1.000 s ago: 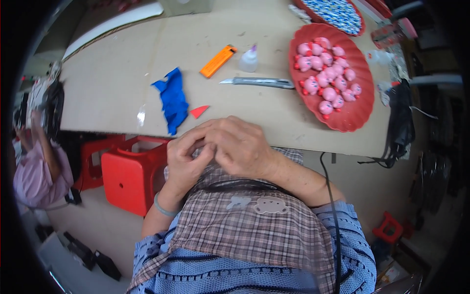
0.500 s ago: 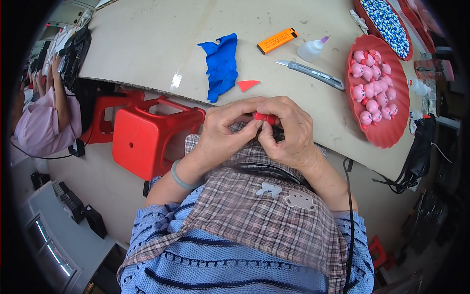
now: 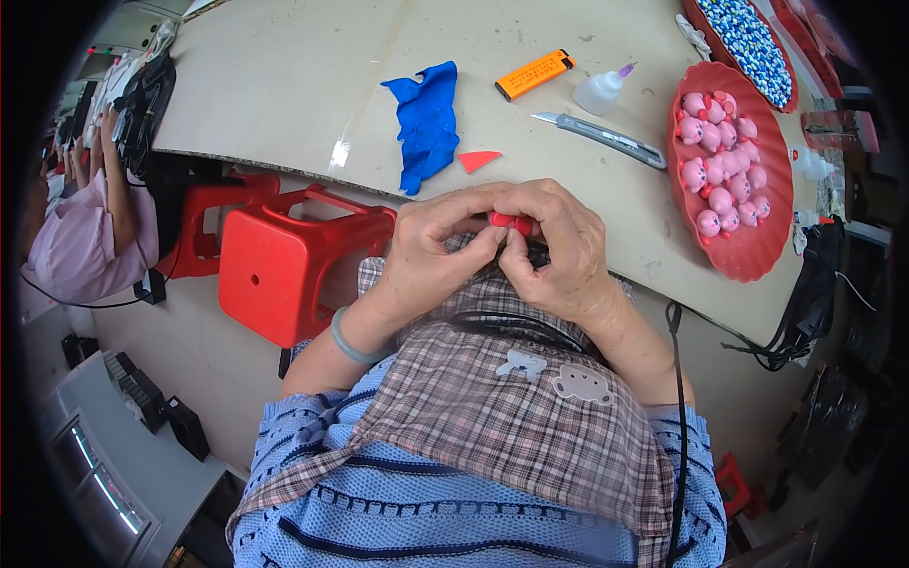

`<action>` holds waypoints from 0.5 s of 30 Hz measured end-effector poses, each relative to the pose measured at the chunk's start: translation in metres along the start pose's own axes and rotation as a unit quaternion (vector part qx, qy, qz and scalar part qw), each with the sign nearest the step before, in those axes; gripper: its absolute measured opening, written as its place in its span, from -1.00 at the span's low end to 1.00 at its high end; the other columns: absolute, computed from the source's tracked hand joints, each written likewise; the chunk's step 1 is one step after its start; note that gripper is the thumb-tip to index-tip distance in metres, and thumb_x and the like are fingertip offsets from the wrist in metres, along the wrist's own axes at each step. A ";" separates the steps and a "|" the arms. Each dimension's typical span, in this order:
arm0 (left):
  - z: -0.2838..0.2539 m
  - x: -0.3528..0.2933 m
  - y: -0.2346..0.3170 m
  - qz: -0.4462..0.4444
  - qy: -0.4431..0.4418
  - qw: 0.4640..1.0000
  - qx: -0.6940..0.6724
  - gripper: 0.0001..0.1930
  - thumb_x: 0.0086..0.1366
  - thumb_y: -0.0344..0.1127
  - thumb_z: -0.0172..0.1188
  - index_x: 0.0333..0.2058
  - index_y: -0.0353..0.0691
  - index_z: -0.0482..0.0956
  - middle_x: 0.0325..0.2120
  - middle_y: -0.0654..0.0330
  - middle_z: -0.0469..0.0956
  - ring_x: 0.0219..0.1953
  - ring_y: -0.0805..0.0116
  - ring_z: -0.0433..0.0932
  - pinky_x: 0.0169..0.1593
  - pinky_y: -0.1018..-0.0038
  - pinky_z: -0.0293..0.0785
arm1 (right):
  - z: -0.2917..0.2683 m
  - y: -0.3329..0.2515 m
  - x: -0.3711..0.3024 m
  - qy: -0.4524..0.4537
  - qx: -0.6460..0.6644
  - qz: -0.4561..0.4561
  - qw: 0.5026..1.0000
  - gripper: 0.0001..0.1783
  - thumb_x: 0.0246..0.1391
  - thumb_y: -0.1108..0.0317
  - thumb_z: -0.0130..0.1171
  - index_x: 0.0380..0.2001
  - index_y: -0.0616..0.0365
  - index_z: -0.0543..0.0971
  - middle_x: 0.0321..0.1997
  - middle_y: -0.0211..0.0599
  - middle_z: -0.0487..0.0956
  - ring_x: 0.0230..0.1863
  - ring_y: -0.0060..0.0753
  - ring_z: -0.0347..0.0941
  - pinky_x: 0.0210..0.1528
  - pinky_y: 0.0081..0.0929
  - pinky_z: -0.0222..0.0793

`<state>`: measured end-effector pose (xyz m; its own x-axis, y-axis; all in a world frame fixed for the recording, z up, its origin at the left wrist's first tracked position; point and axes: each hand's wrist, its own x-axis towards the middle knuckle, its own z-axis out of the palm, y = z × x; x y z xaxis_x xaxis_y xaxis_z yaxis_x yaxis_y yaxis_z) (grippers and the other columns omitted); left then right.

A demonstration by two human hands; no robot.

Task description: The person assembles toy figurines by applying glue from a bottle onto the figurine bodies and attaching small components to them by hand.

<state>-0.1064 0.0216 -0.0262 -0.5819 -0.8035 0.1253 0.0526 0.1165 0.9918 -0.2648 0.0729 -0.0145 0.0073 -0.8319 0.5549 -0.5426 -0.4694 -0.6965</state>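
Observation:
My left hand (image 3: 431, 254) and my right hand (image 3: 559, 256) meet over my lap at the table's near edge. Together their fingertips pinch a small red lump of soft material (image 3: 509, 222); most of it is hidden by the fingers. A green bangle sits on my left wrist. A plaid apron (image 3: 511, 407) covers my lap under the hands. Just beyond the hands on the table lie a small red triangle piece (image 3: 478, 160) and a crumpled blue sheet of the same soft material (image 3: 426, 123).
On the beige table (image 3: 303, 85): an orange lighter (image 3: 535, 75), a small glue bottle (image 3: 601, 91), a grey utility knife (image 3: 598, 138), a red tray (image 3: 753, 260) of several pink figures. Two red stools (image 3: 284, 256) stand left. Another person in pink (image 3: 85, 237) sits far left.
The view has swung left and down, so the table moved up and right. My hands now show the red lump between the fingertips, hidden one second ago.

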 end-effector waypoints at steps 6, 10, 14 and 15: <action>0.000 0.000 0.000 -0.002 0.002 1.000 -0.005 -0.68 0.14 -0.57 0.22 -0.09 -0.43 0.60 -0.14 0.02 0.64 -0.19 0.36 0.66 -0.15 0.48 0.66 | 0.001 -0.001 0.001 0.006 0.006 0.011 1.000 -0.50 -0.31 0.74 0.12 -0.18 0.15 0.44 -0.36 -0.24 0.55 -0.40 -0.20 0.54 -0.40 -0.33 0.48; -0.001 0.000 -0.001 -0.004 0.002 1.000 -0.009 -0.69 0.15 -0.56 0.22 -0.09 -0.43 0.60 -0.14 0.02 0.64 -0.20 0.37 0.66 -0.15 0.48 0.65 | 0.000 -0.002 0.001 0.003 0.004 0.014 1.000 -0.51 -0.31 0.74 0.12 -0.18 0.16 0.44 -0.36 -0.24 0.55 -0.40 -0.21 0.54 -0.40 -0.33 0.48; -0.001 -0.001 -0.002 -0.006 0.003 1.000 -0.014 -0.70 0.15 -0.56 0.23 -0.10 -0.43 0.60 -0.14 0.02 0.64 -0.20 0.37 0.66 -0.15 0.49 0.65 | 0.000 -0.001 0.001 0.001 0.002 0.015 1.000 -0.51 -0.31 0.74 0.12 -0.19 0.16 0.44 -0.37 -0.25 0.54 -0.41 -0.21 0.53 -0.41 -0.33 0.47; -0.001 -0.001 -0.002 -0.006 0.004 1.000 -0.016 -0.70 0.15 -0.56 0.23 -0.11 -0.43 0.60 -0.14 0.02 0.64 -0.21 0.37 0.66 -0.16 0.49 0.65 | 0.001 -0.001 0.002 0.004 0.004 0.015 1.000 -0.52 -0.31 0.74 0.12 -0.20 0.16 0.44 -0.38 -0.25 0.54 -0.42 -0.21 0.52 -0.41 -0.33 0.46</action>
<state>-0.1057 0.0215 -0.0285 -0.5763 -0.8092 0.1140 0.0713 0.0891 0.9935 -0.2636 0.0720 -0.0130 -0.0148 -0.8431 0.5376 -0.5351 -0.4475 -0.7165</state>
